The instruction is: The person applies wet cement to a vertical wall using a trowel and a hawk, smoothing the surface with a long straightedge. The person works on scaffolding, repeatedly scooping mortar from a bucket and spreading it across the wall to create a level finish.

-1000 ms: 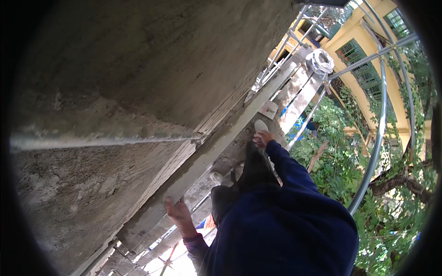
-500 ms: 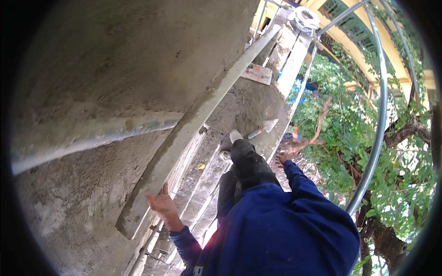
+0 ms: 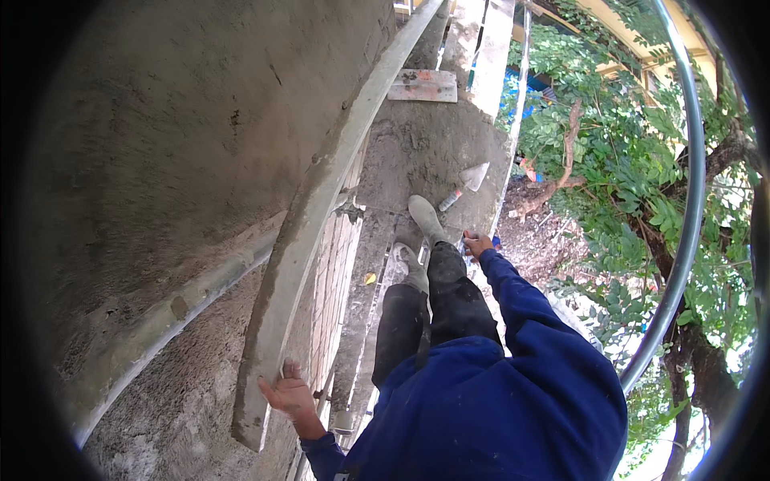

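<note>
A long grey straightedge (image 3: 309, 212), smeared with wet mortar, slants along the plastered wall (image 3: 200, 144) on my left. My left hand (image 3: 293, 399) grips its near end, the thumb on the face and the fingers at the right-hand edge. My right hand (image 3: 479, 244) hangs out to the right beside my boot, fingers loosely bent and apart, with nothing visible in them. Ahead of my feet a trowel (image 3: 465, 186) with a pale triangular blade lies on the mortar-covered board (image 3: 417, 152). Farther off lies a flat rectangular float or piece of board (image 3: 423, 86), stained with mortar.
I stand on scaffold planks (image 3: 353, 321) in pale boots (image 3: 425, 216). A curved metal rail (image 3: 687, 200) runs along the right, with leafy branches (image 3: 634, 176) beyond it. A pale ledge (image 3: 176, 309) crosses the wall. Gaps show between planks.
The view has turned and shifted, and the straightedge looks steeper. My left hand stays at its near end. My right hand's fingers are more bent, and more of my legs shows.
</note>
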`<state>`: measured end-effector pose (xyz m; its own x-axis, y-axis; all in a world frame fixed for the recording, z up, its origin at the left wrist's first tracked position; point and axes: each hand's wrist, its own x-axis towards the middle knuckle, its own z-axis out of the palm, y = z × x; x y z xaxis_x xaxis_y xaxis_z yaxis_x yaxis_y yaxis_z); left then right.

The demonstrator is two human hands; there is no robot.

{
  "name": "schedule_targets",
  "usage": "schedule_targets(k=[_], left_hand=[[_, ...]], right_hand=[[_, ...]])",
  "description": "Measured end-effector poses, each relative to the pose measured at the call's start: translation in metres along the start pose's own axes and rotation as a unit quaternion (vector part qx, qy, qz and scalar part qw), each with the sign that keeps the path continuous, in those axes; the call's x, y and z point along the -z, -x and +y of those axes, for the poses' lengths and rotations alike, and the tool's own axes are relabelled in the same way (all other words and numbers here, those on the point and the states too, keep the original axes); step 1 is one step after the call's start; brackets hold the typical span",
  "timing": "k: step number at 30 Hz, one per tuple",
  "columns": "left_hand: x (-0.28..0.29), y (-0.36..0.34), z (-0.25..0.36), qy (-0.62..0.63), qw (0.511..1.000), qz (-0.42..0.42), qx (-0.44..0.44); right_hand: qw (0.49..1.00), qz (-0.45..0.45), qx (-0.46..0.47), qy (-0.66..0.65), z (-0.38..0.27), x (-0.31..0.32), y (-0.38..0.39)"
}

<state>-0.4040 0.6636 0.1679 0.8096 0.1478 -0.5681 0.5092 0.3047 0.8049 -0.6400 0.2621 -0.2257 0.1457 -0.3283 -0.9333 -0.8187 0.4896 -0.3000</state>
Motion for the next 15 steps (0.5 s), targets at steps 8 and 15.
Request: schedule_targets(k=[8,15], left_hand=[[0.054,-0.003,-0.068,0.009,0.996,-0.001,0.089],[0.089,-0.035,-0.116,0.088,0.988,0.066,0.108]], right_hand=[[0.997,0.038,0.041,0.046,0.039,-0.019,-0.032],[0.950,0.204,0.166,0.171,0.134,-0.064,-0.198]])
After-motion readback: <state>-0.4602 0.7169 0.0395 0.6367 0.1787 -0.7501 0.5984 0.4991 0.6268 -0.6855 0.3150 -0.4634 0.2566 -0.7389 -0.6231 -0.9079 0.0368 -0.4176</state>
